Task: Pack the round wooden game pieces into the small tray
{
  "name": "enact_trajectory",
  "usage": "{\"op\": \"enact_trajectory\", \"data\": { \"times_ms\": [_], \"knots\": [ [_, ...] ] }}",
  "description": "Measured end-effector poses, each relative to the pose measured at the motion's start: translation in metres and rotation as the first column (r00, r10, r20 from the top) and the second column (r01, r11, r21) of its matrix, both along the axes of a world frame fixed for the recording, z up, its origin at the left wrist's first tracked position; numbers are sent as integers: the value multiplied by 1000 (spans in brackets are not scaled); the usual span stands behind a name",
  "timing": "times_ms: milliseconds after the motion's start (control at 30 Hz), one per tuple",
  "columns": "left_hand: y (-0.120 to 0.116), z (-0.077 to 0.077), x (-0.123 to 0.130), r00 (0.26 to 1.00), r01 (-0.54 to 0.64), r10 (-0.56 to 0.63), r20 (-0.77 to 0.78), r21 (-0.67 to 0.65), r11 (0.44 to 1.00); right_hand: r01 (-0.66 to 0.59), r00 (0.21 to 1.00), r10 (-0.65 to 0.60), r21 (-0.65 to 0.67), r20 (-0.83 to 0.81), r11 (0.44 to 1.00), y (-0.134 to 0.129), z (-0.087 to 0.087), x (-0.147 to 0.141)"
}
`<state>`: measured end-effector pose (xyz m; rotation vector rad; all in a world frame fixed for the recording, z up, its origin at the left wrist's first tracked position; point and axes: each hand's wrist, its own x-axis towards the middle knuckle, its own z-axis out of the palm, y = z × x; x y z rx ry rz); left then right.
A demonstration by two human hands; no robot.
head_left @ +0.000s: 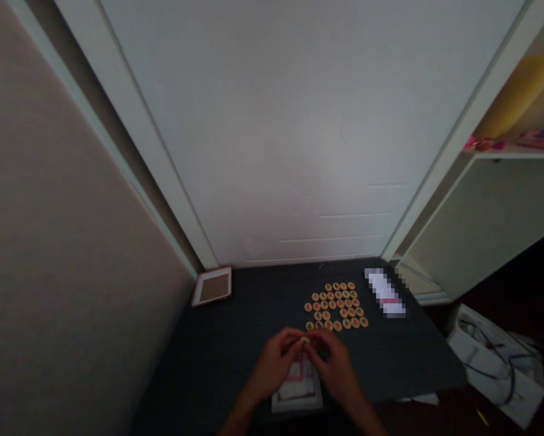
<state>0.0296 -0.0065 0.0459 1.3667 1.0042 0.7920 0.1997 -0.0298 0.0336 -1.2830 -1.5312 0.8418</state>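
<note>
My left hand (280,358) and my right hand (329,356) meet at the front middle of the dark table, fingertips together around a small pale round piece (305,340), perhaps one of the discs. Its face is mostly hidden by the fingers. Below the hands lies a white sheet or packet with pink markings (298,387). Just beyond them, several round wooden discs (338,304) with red or dark characters are laid out in rows, with a gap within the rows.
On the dark table (199,357), a framed item (214,286) lies at the back left. A white item with a pink band (385,293), partly pixelated, lies at the back right. Off the right edge stands a white box with cables (497,363).
</note>
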Motion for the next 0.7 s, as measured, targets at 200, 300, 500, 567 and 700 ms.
{"op": "enact_trajectory", "data": {
  "times_ms": [200, 300, 500, 567, 700],
  "knots": [
    [-4, 0, -17, 984, -77, 93, -149, 106, 991, -40, 997, 36, -49, -72, 998, 0, -1, -7],
    [-6, -7, -31, 919, -168, 242, -312, 247, 954, -20, 997, 12, -93, -81, 995, -1, -9, -8],
    [-19, -24, -44, 830, -82, 295, -472, 421, 903, -30, 999, 27, -114, -23, 993, -2, -31, -20],
    [-23, -28, -43, 828, -46, 276, -489, 430, 901, -33, 999, 36, -112, 26, 993, -1, -37, -29],
    [-23, -33, -42, 833, -22, 255, -492, 430, 903, 26, 975, -7, -83, 222, 996, 2, -46, -45]
  ]
}}
